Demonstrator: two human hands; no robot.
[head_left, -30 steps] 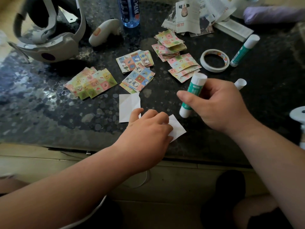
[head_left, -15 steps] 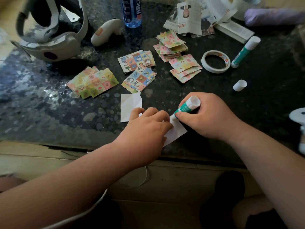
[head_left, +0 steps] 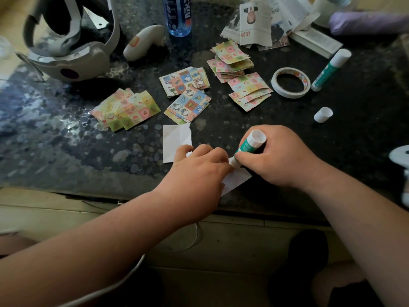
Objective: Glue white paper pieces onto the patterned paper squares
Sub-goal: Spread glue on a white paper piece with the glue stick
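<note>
A dark, pebble-patterned table [head_left: 66,151] fills the head view, with patterned paper squares [head_left: 128,109] fanned in about 5 loose piles across its middle, well apart from the work at the near edge. There the white paper piece [head_left: 236,180] lies flat on the table, mostly covered by the 2 hands, 1 corner showing at the lower right. The left hand [head_left: 199,171] rests on it with bent fingers bearing down; the fingertips are hidden, so I cannot tell whether they also pinch an edge. The right hand [head_left: 276,158] is wrapped tightly round an uncapped glue stick [head_left: 250,145], tilted with its lower end on the paper just beside the left knuckles. The sheet looks thin, light and limp, likely to slide or wrinkle under the stick's drag, so it is best pinned close to the stroke and later lifted by a dry corner. Another white piece [head_left: 176,138] lies just beyond the left hand, and the loose cap [head_left: 323,114] sits to the right.
</note>
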